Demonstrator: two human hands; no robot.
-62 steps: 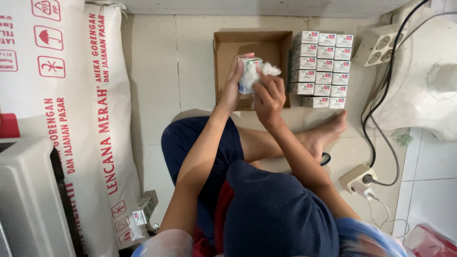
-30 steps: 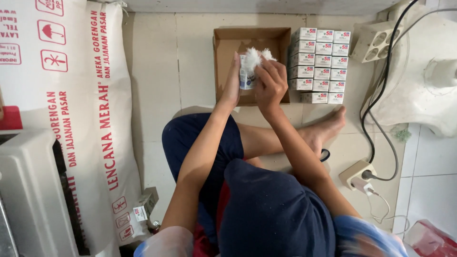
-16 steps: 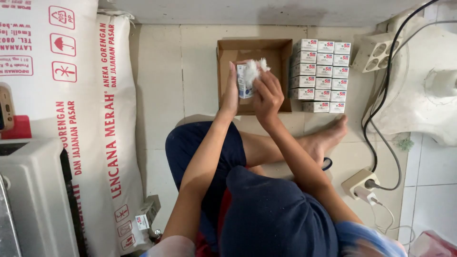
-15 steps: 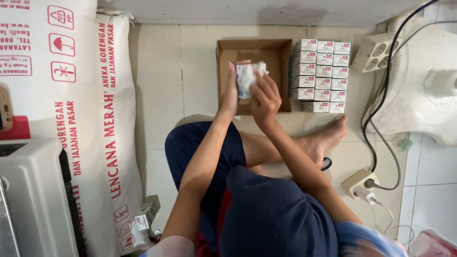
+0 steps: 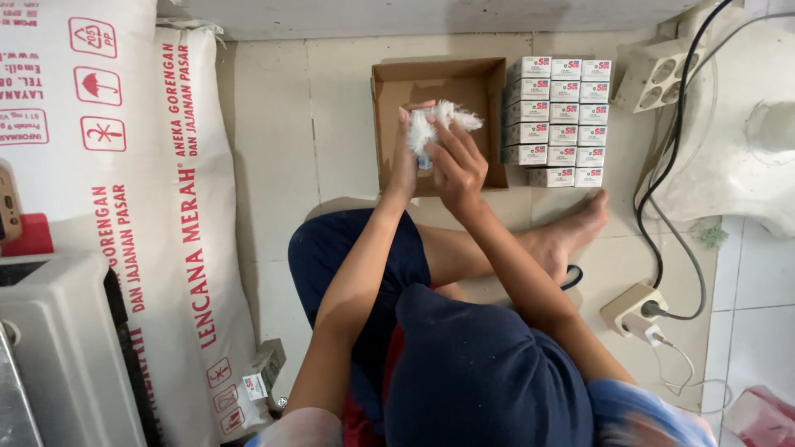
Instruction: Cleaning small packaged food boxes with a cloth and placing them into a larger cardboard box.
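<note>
Holding a white crinkly packet (image 5: pixel 439 124) tight in both grips, left hand (image 5: pixel 404 161) and right hand (image 5: pixel 457 165), above the brown box (image 5: pixel 389 87) on the floor (image 5: pixel 339 124)

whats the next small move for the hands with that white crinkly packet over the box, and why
Probably lower the white packet into the open cardboard box. Both the left hand and right hand grip it right above the box's bare floor, and the stack of small white cartons sits just beside it.
</note>
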